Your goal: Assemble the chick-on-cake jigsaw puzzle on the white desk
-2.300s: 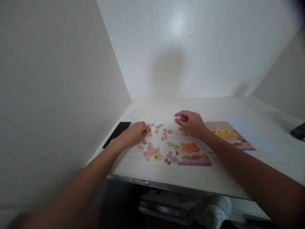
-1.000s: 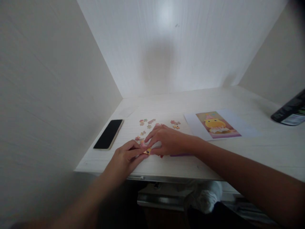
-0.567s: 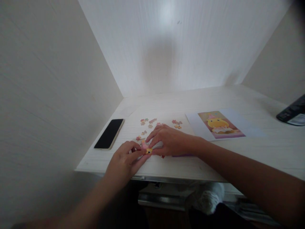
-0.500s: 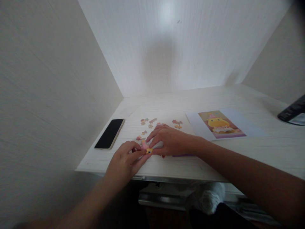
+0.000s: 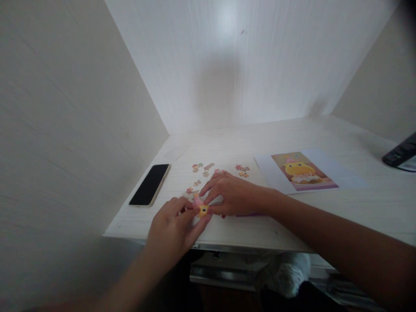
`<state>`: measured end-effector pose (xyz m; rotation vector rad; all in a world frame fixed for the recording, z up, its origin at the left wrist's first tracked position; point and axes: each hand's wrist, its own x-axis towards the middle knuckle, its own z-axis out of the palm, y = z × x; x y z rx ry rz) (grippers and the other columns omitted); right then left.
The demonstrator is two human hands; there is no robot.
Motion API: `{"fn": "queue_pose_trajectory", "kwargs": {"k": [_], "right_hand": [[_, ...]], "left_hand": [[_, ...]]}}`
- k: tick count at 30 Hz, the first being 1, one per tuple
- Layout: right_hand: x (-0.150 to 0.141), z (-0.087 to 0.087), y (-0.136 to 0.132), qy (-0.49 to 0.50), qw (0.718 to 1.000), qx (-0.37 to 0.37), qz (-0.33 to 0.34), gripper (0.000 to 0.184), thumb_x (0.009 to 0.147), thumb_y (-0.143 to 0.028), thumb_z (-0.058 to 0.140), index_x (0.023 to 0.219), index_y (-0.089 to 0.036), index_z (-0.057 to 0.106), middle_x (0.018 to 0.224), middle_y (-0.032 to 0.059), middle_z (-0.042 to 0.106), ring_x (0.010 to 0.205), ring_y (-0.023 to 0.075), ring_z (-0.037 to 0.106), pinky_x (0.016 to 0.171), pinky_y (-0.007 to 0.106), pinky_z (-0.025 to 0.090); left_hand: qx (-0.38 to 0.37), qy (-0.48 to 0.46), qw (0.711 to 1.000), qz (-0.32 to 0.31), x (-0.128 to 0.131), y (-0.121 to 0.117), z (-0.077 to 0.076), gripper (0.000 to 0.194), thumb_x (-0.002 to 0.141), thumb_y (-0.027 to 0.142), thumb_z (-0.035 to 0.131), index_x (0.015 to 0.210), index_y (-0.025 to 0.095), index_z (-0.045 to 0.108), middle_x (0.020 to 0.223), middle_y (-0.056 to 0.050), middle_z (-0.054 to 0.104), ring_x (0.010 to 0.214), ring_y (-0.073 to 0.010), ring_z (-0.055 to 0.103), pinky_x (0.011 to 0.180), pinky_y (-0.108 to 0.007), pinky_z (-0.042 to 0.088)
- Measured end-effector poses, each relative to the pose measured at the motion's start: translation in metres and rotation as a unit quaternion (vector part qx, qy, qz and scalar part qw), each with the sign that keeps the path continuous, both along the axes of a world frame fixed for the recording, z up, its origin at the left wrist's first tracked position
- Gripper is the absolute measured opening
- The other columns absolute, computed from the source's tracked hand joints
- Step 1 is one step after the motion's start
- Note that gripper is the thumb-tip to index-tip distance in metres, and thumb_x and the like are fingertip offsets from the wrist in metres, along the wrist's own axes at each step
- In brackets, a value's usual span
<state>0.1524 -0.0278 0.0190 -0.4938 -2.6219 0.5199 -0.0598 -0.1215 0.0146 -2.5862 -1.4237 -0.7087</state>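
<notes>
Between my two hands, near the table's front edge, is a yellow jigsaw puzzle piece with a dark eye on it, against a pink piece just behind. My left hand grips the yellow piece from the left, its fingers bent. My right hand reaches in from the right; its thumb and fingertips close on the yellow piece's right side. Under the right hand, parts of a purple strip and a red piece show; the rest is hidden.
Several loose puzzle pieces lie behind the hands, with more pieces to the right. A phone lies at left. A printed sheet with a yellow figure lies at right. A dark object stands by the right wall.
My left hand has shifted slightly, and more of the yellow piece shows between the fingers. My right hand stays nearly in place. The view has tilted slightly.
</notes>
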Motion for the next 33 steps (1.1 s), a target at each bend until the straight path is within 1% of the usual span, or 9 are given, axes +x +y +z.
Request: {"fn": "queue_pose_trajectory", "kwargs": {"k": [6,9,11,13,15,17,22,28,33], "right_hand": [[-0.005,-0.002,-0.002,-0.001,1.0,-0.019,-0.002,0.012,0.087,-0.03,0.067,0.091,-0.024,0.076,0.11,0.0023,0.072,0.105,0.0223,0.062,0.103,0.041,0.035],[-0.002,0.004,0.004,0.033,0.999,-0.037,-0.005,0.01,0.085,-0.029,0.07,0.088,-0.023,0.076,0.11,0.0035,0.072,0.104,0.021,0.063,0.099,0.037,0.04],[0.009,0.01,0.018,0.087,0.994,-0.041,-0.051,0.009,0.084,-0.027,0.071,0.089,-0.021,0.075,0.105,0.0048,0.072,0.098,0.0187,0.064,0.092,0.033,0.045],[0.031,0.017,0.036,0.126,0.981,-0.029,-0.143,0.01,0.085,-0.023,0.068,0.093,-0.02,0.074,0.095,0.0036,0.073,0.086,0.0157,0.065,0.08,0.028,0.048],[0.056,0.023,0.054,0.09,0.968,-0.022,-0.234,0.007,0.082,-0.021,0.069,0.086,-0.02,0.074,0.081,0.0014,0.072,0.069,0.0141,0.063,0.065,0.026,0.046],[0.077,0.025,0.066,0.019,0.96,-0.043,-0.275,0.004,0.078,-0.025,0.072,0.079,-0.021,0.074,0.07,0.0005,0.07,0.061,0.0144,0.06,0.057,0.026,0.043],[0.088,0.018,0.068,-0.12,0.959,-0.102,-0.237,0.005,0.073,-0.025,0.076,0.077,-0.023,0.075,0.074,0.0019,0.072,0.061,0.0161,0.062,0.055,0.027,0.042],[0.077,0.011,0.061,-0.144,0.961,-0.091,-0.216,0.01,0.074,-0.015,0.068,0.076,-0.023,0.072,0.079,0.0019,0.072,0.065,0.0169,0.062,0.057,0.028,0.042],[0.076,0.014,0.057,-0.168,0.958,-0.124,-0.196,0.005,0.077,-0.02,0.065,0.08,-0.021,0.068,0.08,0.0031,0.07,0.066,0.0164,0.06,0.059,0.028,0.042]], "left_hand": [[-0.017,-0.006,1.0,-0.001,-0.003,-0.002,0.0,0.018,0.091,0.024,0.054,0.101,0.021,0.07,0.096,-0.008,0.059,0.08,-0.0181,0.055,0.072,-0.035,0.049],[-0.007,-0.036,0.999,-0.009,-0.005,0.001,-0.004,0.016,0.091,0.023,0.056,0.098,0.022,0.07,0.097,-0.007,0.059,0.083,-0.0177,0.056,0.072,-0.033,0.05],[0.003,-0.054,0.998,-0.016,-0.005,0.002,-0.006,0.014,0.09,0.022,0.057,0.096,0.023,0.07,0.1,-0.007,0.06,0.087,-0.018,0.058,0.076,-0.034,0.051],[0.014,-0.07,0.997,-0.018,-0.007,0.002,-0.008,0.015,0.09,0.022,0.058,0.099,0.023,0.07,0.102,-0.006,0.061,0.094,-0.0185,0.059,0.083,-0.035,0.051],[0.022,-0.088,0.996,-0.015,-0.009,0.001,-0.008,0.018,0.09,0.021,0.058,0.105,0.025,0.068,0.105,-0.005,0.062,0.097,-0.018,0.06,0.087,-0.035,0.051],[0.027,-0.102,0.994,-0.001,-0.011,-0.001,-0.009,0.021,0.09,0.021,0.058,0.109,0.026,0.066,0.107,-0.004,0.062,0.096,-0.0171,0.061,0.086,-0.034,0.051],[0.06,-0.152,0.985,0.047,-0.019,-0.005,-0.012,0.021,0.089,0.016,0.06,0.106,0.028,0.065,0.105,-0.001,0.061,0.095,-0.0151,0.06,0.085,-0.032,0.049],[0.08,-0.177,0.979,0.064,-0.028,-0.017,-0.009,0.025,0.087,0.011,0.061,0.105,0.029,0.063,0.105,0.0,0.06,0.094,-0.0153,0.06,0.082,-0.031,0.048],[0.092,-0.173,0.975,0.1,-0.042,-0.026,-0.006,0.025,0.086,0.011,0.063,0.104,0.028,0.063,0.104,0.0,0.061,0.094,-0.0172,0.06,0.081,-0.033,0.048]]}}
